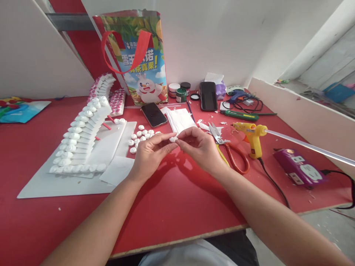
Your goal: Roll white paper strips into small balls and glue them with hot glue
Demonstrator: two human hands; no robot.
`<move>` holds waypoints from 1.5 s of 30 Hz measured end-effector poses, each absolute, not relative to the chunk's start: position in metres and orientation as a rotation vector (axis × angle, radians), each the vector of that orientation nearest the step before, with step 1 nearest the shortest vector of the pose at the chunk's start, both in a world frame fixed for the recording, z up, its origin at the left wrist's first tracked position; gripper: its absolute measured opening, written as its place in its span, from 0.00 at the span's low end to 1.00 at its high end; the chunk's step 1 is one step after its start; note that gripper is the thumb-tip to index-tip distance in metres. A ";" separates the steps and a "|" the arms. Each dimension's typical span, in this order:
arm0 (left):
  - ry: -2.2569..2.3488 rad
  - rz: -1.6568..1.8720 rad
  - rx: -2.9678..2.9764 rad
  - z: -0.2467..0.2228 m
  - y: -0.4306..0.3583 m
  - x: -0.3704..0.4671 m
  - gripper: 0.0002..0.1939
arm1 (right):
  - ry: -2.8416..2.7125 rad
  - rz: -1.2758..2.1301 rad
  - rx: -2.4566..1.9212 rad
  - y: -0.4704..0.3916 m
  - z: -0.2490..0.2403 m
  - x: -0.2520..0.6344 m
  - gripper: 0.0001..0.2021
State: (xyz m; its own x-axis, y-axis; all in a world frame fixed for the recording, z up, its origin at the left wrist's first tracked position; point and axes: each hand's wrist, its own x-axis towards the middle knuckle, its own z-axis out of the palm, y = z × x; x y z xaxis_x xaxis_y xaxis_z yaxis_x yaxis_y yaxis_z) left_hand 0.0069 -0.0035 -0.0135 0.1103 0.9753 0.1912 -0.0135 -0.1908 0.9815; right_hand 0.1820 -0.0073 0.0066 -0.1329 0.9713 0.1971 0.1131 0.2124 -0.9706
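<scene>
My left hand (149,153) and my right hand (201,147) meet over the middle of the red table. Both are closed, pinching a small white rosette-like piece (173,139) between thumbs and fingertips. Just left of my left hand lie several similar white rosettes (138,138) in a loose group. Farther left, a curved stepped white model (83,136), edged with rows of these rosettes, stands on a white board (69,186). A stack of white paper (180,120) lies behind my fingers. Scissors (235,157) with red and yellow handles rest open beside my right hand.
A yellow glue gun (252,136) with a long glue stick stands at right, near a purple box (301,166) with a cord. Behind are a phone (154,114), a dark device (208,96), paint jars (181,95), a green tool (240,115) and a tall printed bag (144,62).
</scene>
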 end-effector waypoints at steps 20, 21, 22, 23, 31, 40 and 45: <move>0.926 1.181 0.943 -0.008 0.000 0.011 0.06 | -1.318 1.194 -1.099 -0.005 0.014 0.189 0.18; 0.917 1.176 0.897 -0.008 0.001 0.011 0.06 | -1.311 1.183 -1.088 -0.004 0.012 0.190 0.18; 0.909 1.170 0.859 -0.008 0.001 0.011 0.06 | -1.314 1.176 -1.076 -0.003 0.011 0.190 0.18; 0.904 1.163 0.830 -0.008 0.002 0.010 0.06 | -1.329 1.169 -1.068 -0.003 0.010 0.191 0.16; 0.966 1.153 0.933 -0.005 -0.002 0.013 0.07 | -1.495 1.094 -1.118 -0.005 0.010 0.187 0.04; 1.088 1.122 1.161 -0.004 -0.007 0.014 0.10 | -1.831 0.596 -1.180 -0.012 0.005 0.183 0.06; 1.092 1.110 1.164 -0.003 -0.008 0.017 0.10 | -1.891 0.424 -1.205 -0.013 0.004 0.183 0.07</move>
State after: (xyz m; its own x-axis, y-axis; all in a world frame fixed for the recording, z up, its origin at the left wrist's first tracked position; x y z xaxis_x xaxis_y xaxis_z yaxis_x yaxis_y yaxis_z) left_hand 0.0169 -0.0078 -0.0026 0.1247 0.9906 -0.0563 -0.0724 0.0657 0.9952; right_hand 0.1827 -0.0127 0.0044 -0.1919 0.8640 0.4656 0.5824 0.4821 -0.6545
